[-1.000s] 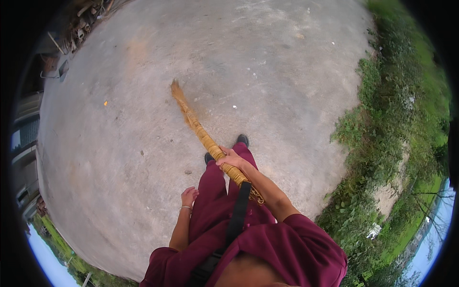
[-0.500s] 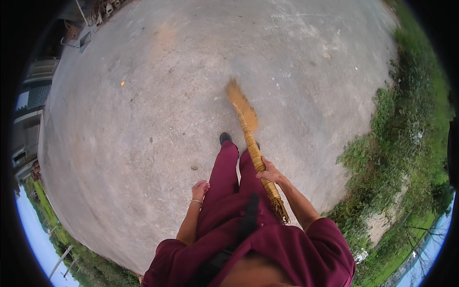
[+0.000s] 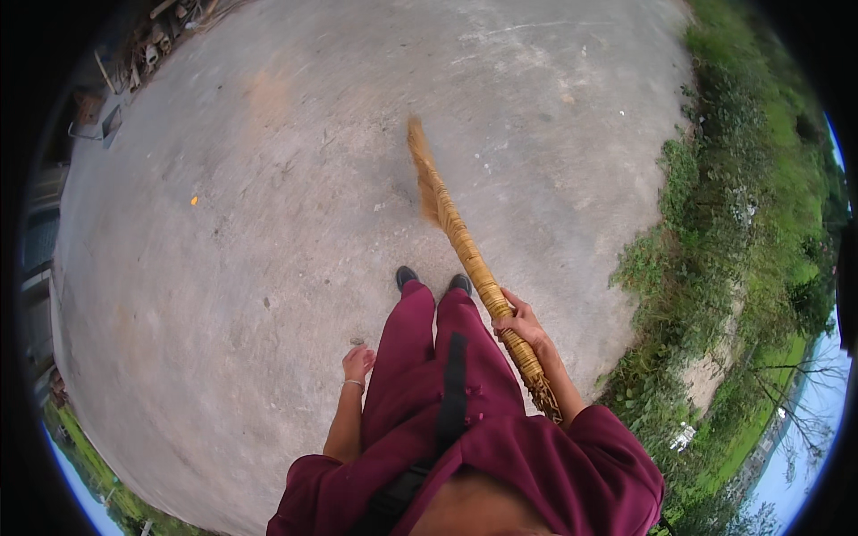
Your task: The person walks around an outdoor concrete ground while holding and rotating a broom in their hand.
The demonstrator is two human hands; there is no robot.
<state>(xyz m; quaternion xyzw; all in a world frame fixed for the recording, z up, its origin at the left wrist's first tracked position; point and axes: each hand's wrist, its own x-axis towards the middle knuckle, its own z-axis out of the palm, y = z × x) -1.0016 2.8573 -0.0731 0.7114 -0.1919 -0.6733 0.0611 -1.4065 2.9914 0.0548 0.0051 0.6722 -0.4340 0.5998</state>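
My right hand [image 3: 525,327] is wrapped round the thick bound handle of a straw broom [image 3: 474,261], on its upper part. The frayed butt end of the handle sticks out behind the hand, beside my forearm. From the hand the broom slants forward and left, past my shoes. Its tan bristles [image 3: 424,183] are fanned over the concrete ahead of my feet and blurred at the edges. Beside my left thigh hangs my left hand [image 3: 359,363], empty, its fingers loosely bent and slightly apart. It touches neither the broom nor anything else.
Grey concrete ground [image 3: 223,268] spreads ahead and to both sides. Bushes and grass [image 3: 706,241] line its right edge. Far left lie a wood pile [image 3: 156,40] and a metal-framed object [image 3: 109,125]. A small yellow scrap [image 3: 194,201] lies on the left.
The broom's bristle end has swung left and farther forward, and its handle has turned. My right hand has shifted slightly right with it. Both shoes now show as the view has shifted.
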